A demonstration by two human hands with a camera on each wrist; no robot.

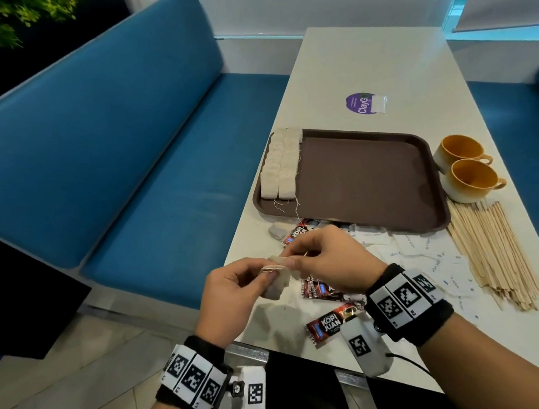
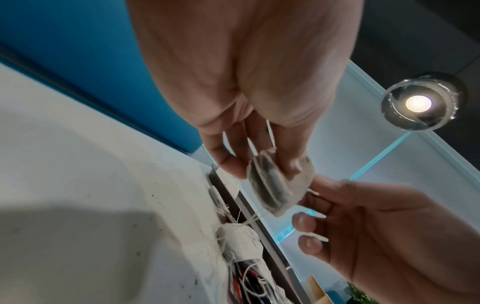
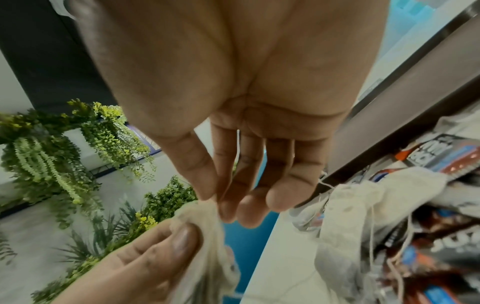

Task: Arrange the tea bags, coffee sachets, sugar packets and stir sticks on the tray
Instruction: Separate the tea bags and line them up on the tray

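Observation:
A tea bag (image 1: pixel 277 285) hangs above the table's near left edge, held by both hands. My left hand (image 1: pixel 261 278) pinches its upper part, and my right hand (image 1: pixel 290 256) pinches its top and string. In the left wrist view the left hand (image 2: pixel 262 164) grips the tea bag (image 2: pixel 275 185). The right wrist view shows the right hand (image 3: pixel 221 205) pinching the bag's top (image 3: pixel 202 218). Two rows of tea bags (image 1: pixel 281 164) line the left side of the brown tray (image 1: pixel 373 175). Coffee sachets (image 1: pixel 331 324), sugar packets (image 1: pixel 429 255) and stir sticks (image 1: pixel 493 250) lie on the table in front of the tray.
Two orange cups (image 1: pixel 467 167) stand right of the tray. One loose tea bag (image 1: pixel 277 229) lies by the tray's near left corner. A purple sticker (image 1: pixel 362 103) marks the white table (image 1: pixel 379 64) beyond the tray. A blue bench (image 1: pixel 126 151) runs along the left.

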